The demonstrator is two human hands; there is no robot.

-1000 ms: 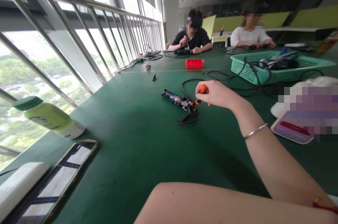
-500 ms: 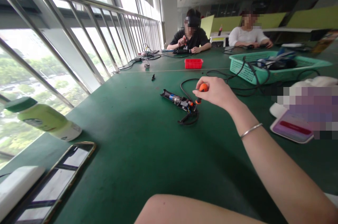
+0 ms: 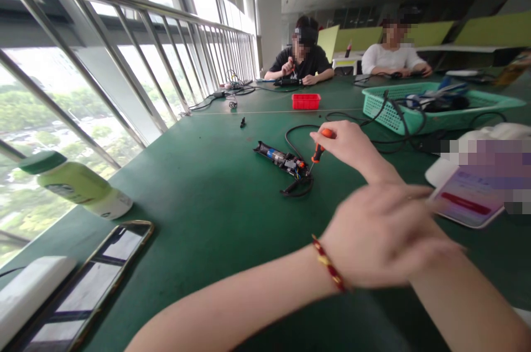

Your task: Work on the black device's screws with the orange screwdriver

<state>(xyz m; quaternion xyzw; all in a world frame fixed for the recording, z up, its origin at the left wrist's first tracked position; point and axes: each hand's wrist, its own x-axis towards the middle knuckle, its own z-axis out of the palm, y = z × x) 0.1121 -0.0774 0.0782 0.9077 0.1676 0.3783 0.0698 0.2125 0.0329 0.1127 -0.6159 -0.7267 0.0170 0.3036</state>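
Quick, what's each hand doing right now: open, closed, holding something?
Left hand: blurred over the right forearm; open or closed cannot be told.
Right hand: closed around the screwdriver.

Green-capped bottle (image 3: pixel 77 186) near phone (image 3: pixel 90 284); metal railing (image 3: pixel 124 3) behind.

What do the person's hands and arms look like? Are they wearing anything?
The left hand is ungloved, with a thin dark red and yellow band around its wrist. The right hand is ungloved too. No sleeve shows on either forearm, but the right one is partly hidden, so I can't tell what's worn there.
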